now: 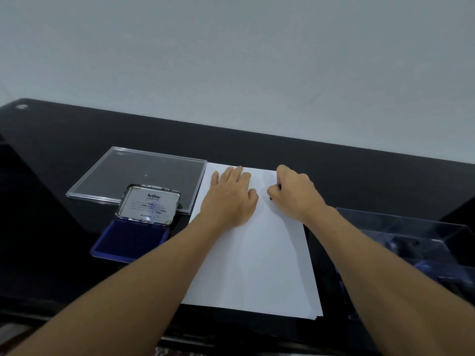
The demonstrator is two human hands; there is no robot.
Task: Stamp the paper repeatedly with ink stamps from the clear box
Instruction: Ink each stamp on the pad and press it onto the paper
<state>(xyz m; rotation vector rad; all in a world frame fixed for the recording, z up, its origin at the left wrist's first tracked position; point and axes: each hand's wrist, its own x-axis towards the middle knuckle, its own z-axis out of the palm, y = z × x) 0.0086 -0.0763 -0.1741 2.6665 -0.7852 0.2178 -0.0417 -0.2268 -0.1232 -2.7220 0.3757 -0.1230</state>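
A white sheet of paper (257, 258) lies on the black table (64, 140). My left hand (231, 196) rests flat on the sheet's upper part, fingers spread. My right hand (295, 192) is curled round a small dark stamp (271, 198) and holds it down on the paper near the top right corner; only a sliver of the stamp shows under the fingers. An open blue ink pad (131, 240) with its metal lid (149, 204) raised sits left of the paper. The clear box (411, 242) stands at the right, with dark stamps inside.
The clear box lid (138, 173) lies flat at the back left, behind the ink pad. A plain grey wall rises beyond the table's far edge. The table's near edge runs just below the paper.
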